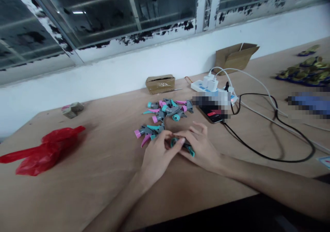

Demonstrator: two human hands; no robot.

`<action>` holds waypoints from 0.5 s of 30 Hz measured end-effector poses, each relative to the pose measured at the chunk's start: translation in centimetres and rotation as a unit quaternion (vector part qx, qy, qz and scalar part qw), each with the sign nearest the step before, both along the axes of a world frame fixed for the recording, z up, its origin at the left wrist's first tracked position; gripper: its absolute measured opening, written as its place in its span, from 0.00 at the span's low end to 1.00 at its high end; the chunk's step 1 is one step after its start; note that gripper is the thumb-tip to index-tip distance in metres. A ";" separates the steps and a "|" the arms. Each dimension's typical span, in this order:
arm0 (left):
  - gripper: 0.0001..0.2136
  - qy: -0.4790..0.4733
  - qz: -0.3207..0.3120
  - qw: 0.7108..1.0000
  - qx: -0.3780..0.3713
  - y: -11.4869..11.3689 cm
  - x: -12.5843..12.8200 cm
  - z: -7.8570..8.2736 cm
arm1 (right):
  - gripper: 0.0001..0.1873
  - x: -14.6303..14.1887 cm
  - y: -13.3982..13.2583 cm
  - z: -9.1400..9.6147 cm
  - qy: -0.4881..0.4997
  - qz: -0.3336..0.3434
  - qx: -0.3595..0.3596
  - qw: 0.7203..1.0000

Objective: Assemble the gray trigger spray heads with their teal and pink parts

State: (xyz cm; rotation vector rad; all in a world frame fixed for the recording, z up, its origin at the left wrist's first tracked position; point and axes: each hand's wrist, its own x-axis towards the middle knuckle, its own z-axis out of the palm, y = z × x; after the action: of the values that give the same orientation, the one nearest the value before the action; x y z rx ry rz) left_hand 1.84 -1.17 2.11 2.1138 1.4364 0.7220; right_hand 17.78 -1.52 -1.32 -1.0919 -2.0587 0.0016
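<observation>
My left hand [157,156] and my right hand [201,147] meet over the wooden table, both closed around one grey and teal trigger sprayer head [191,150]. Fingers cover much of it; a teal ring shows by my left thumb and a teal lever sticks out below my right fingers. Just beyond my left hand lies a small group of similar sprayer heads [144,131] with pink and teal parts. Farther back is a larger pile of grey sprayer heads [171,109] with pink and teal caps and levers.
A phone [212,114] on a black cable [257,153] lies right of the pile, near a white power strip [199,86]. Cardboard boxes [160,84] stand by the wall. Left is a red plastic bag [50,149]; far right are several gold-and-blue pieces [304,72].
</observation>
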 end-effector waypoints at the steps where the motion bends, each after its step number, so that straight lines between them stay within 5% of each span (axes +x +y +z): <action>1: 0.08 0.015 -0.011 1.000 0.000 -0.1 0.1 0.2 | 0.12 -0.1 0.0 -0.1 0.009 0.007 0.003 1.000; 5: 0.07 0.014 0.009 0.999 0.029 0.4 -0.8 1.1 | 0.21 -0.1 0.1 -0.3 0.021 0.012 0.008 1.000; 9: 0.12 -0.039 0.087 0.995 0.032 2.7 -4.3 1.5 | 0.36 0.2 0.4 0.0 0.001 -0.002 -0.008 1.000; 15: 0.17 -0.016 0.140 0.990 0.012 5.3 -10.1 0.7 | 0.32 0.2 0.8 -0.5 -0.022 -0.013 -0.018 1.000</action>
State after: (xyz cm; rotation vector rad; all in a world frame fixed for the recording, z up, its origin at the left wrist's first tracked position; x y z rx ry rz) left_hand -8.26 4.11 2.80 1.9296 1.7350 0.8753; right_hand 17.98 -0.71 -1.79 -1.1510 -2.0897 0.0025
